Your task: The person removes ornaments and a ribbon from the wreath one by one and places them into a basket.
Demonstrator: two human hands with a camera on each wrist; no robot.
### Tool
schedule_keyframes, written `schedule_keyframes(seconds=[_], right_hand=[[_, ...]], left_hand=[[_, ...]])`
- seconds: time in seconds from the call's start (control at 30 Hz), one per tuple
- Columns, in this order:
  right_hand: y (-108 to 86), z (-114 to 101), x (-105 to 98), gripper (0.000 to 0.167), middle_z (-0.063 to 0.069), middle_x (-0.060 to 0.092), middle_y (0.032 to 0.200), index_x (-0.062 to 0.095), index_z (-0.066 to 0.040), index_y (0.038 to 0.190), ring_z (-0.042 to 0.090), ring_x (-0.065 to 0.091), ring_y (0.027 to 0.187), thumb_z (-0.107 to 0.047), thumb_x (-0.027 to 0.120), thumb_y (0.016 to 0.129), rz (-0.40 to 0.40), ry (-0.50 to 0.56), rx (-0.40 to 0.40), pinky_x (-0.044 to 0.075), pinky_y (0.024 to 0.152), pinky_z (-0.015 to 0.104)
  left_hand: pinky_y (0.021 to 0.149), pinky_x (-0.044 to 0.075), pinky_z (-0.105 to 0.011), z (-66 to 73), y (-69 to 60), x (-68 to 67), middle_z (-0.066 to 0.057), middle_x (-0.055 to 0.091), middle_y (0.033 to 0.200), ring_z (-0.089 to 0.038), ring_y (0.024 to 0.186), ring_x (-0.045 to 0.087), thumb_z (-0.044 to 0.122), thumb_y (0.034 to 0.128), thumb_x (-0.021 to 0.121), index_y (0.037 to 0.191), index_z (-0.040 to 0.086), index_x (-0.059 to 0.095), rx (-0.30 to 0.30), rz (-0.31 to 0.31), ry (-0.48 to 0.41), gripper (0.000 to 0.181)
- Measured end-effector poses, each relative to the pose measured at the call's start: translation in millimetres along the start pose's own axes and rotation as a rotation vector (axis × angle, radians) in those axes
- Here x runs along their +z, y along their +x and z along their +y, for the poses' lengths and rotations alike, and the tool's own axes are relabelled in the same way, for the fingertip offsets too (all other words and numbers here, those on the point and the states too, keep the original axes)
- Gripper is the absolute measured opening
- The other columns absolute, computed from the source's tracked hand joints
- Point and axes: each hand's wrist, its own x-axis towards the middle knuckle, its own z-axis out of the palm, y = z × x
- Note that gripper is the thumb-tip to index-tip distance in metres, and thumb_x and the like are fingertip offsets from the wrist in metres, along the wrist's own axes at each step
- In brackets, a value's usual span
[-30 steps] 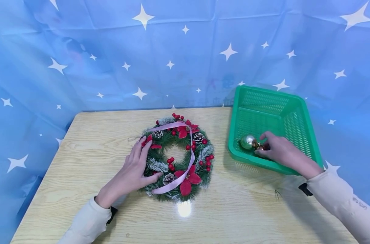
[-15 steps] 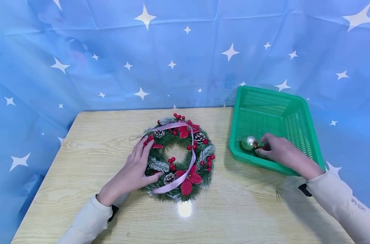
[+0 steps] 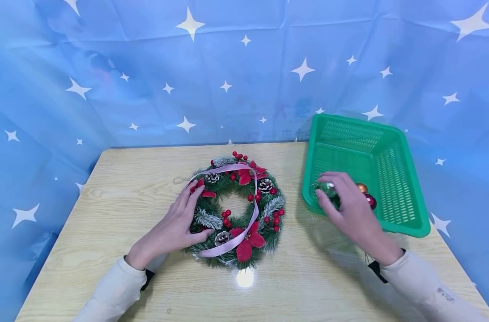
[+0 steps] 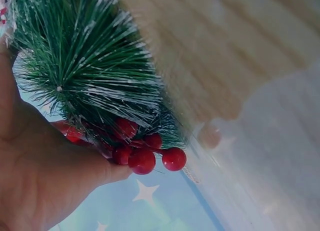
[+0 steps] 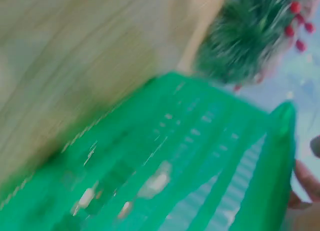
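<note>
A Christmas wreath (image 3: 273, 206) lies flat on the table, with red flowers, berries, pinecones and a loosely draped pink ribbon (image 3: 254, 197). My left hand (image 3: 177, 221) rests on its left side, fingers and thumb spread apart. In the left wrist view, the thumb touches the greenery beside red berries (image 4: 142, 161). My right hand (image 3: 355, 212) is over the near left part of the green basket (image 3: 420, 210), thumb and fingers apart. Something green with a bright spot shows between them; whether it is held cannot be told. An orange bauble (image 3: 362, 188) and a dark red bauble (image 3: 371, 201) lie in the basket.
The wooden table (image 3: 131, 188) extends around the wreath. A blue cloth (image 3: 212, 67) with white stars hangs behind it. A small dark sprig lies partly hidden near the right wrist. The right wrist view is blurred.
My right hand has moved left and nearer to me, away from the bauble caps, uncovering the orange and dark red baubles. The silver bauble is now mostly hidden. My left hand stays on the wreath.
</note>
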Motion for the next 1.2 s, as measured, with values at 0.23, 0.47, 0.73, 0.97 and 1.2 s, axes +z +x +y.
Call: schedule_keyframes(seconds=[0.23,0.47,0.73,0.97,1.2], right_hand=[[-5.7,-30,30,0.043,0.017,0.063,0.146,0.065,0.004,0.137,0.033,0.065,0.125,-0.028,0.062,0.108,-0.084,0.142,-0.139,0.045,0.113,0.026],[-10.9,-43,56,0.071,0.01,0.037,0.172,0.049,-0.009,0.162,0.032,0.04,0.155,-0.037,0.076,0.103,-0.308,0.216,-0.04,0.048,0.109,0.063],[-2.8,-30,77,0.095,0.009,0.015,0.181,0.035,-0.017,0.171,0.038,0.013,0.165,-0.054,0.08,0.097,-0.429,0.196,0.013,0.036,0.11,0.079],[3.7,-27,80,0.094,0.007,0.012,0.181,0.039,-0.016,0.168,0.037,0.021,0.162,-0.066,0.074,0.097,-0.49,0.137,0.016,0.047,0.107,0.07],[0.2,-34,81,0.096,0.007,0.014,0.18,0.041,-0.014,0.166,0.038,0.03,0.157,-0.075,0.067,0.096,-0.485,0.05,0.061,0.056,0.099,0.062]], left_hand=[[0.122,0.019,-0.074,-1.9,-0.5,0.1,-0.023,0.006,0.179,-0.046,0.164,0.008,0.046,0.0959,0.083,0.175,0.006,0.009,0.0,-0.016,0.006,0.115],[0.121,0.021,-0.075,-3.2,1.7,-4.1,-0.024,0.006,0.179,-0.048,0.163,0.009,0.046,0.0952,0.084,0.175,0.008,0.008,0.001,-0.034,0.004,0.117],[0.121,0.022,-0.074,-5.0,1.9,-2.3,-0.023,0.007,0.179,-0.046,0.164,0.011,0.046,0.0936,0.086,0.175,0.008,0.006,0.014,-0.006,-0.01,0.12],[0.118,0.023,-0.079,0.0,-1.7,-1.9,-0.02,0.005,0.18,-0.043,0.164,0.014,0.053,0.0919,0.085,0.175,0.007,0.003,-0.008,0.036,0.016,0.126],[0.114,0.027,-0.08,7.1,-10.9,-5.6,-0.019,0.01,0.18,-0.042,0.164,0.016,0.051,0.0952,0.078,0.175,0.004,0.009,-0.002,0.08,0.072,0.115]])
